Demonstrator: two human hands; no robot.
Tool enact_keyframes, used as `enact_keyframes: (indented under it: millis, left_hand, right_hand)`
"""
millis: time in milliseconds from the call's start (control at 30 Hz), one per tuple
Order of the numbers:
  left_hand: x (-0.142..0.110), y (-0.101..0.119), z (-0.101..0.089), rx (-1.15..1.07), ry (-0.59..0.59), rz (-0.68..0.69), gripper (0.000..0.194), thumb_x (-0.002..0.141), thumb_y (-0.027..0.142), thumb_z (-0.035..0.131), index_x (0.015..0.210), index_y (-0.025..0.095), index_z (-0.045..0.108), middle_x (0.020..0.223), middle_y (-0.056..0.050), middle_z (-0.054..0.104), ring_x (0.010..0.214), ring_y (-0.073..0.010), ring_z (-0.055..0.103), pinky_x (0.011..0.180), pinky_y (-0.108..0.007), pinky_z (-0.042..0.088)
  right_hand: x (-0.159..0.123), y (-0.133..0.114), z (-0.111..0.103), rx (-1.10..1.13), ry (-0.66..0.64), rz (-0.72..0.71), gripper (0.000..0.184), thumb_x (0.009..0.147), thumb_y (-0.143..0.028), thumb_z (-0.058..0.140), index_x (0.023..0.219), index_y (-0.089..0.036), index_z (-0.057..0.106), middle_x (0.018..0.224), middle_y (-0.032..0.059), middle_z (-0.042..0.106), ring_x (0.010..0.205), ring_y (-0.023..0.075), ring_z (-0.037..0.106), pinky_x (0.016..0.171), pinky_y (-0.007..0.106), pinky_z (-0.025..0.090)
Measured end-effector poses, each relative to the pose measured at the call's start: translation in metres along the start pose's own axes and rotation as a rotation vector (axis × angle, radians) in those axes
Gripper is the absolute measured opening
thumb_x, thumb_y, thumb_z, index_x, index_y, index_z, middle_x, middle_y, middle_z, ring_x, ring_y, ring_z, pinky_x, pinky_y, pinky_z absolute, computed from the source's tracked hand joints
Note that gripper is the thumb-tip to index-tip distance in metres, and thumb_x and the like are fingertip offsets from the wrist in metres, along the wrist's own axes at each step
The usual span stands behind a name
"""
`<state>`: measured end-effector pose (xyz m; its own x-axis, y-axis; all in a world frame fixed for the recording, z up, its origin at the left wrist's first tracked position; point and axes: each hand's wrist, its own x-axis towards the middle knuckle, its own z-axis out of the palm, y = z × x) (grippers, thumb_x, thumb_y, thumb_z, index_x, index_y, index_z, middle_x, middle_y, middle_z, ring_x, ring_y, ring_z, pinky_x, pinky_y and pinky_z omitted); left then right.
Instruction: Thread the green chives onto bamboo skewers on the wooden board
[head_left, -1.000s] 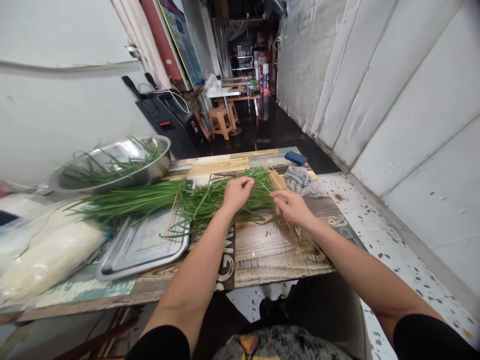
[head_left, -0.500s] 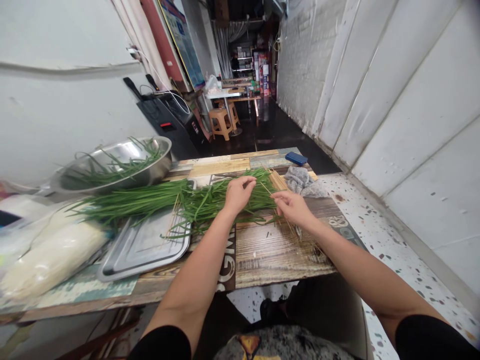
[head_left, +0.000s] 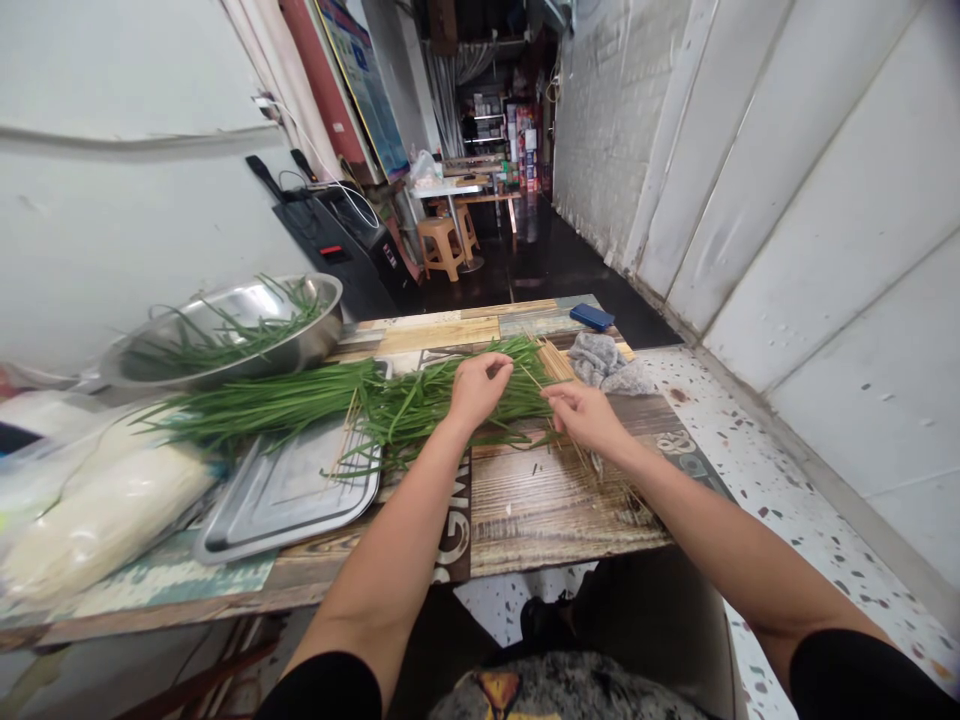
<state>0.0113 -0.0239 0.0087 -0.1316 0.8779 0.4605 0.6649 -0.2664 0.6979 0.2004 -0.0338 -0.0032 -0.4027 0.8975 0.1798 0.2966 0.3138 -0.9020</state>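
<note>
My right hand [head_left: 583, 412] pinches a thin wooden skewer [head_left: 531, 377] whose free end points up and left toward my other hand. Thumb and fingertips of my left hand [head_left: 478, 388] are closed together above a pile of green garlic chives [head_left: 420, 405]; what they hold is too small to make out. A bundle of wooden skewers [head_left: 555, 362] lies just beyond my right hand. To the left, long chives [head_left: 277, 400] and a few threaded skewers rest across a metal tray [head_left: 300, 490].
A steel bowl [head_left: 319, 325] with more chives stands at the back left, behind a plastic bag of pale contents [head_left: 112, 510]. A grey cloth [head_left: 596, 358] and a blue box [head_left: 592, 317] lie at the far right of the wooden table [head_left: 555, 510].
</note>
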Motion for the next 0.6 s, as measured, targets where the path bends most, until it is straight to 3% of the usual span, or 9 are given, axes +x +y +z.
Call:
enact_keyframes:
  millis: [600]
  left_hand:
    - [-0.0001,-0.001,-0.0003,0.016,-0.004,0.004,0.017,0.077,0.024,0.056,0.084,0.016,0.069,0.083,-0.004,0.071,0.075,-0.0152,0.064,0.076,-0.027,0.049]
  right_hand:
    - [0.0008,0.0047,0.0022,0.013,0.006,0.0,0.029,0.077,-0.027,0.044,0.093,-0.014,0.065,0.046,-0.0043,0.054,0.037,0.0086,0.041,0.04,0.02,0.033]
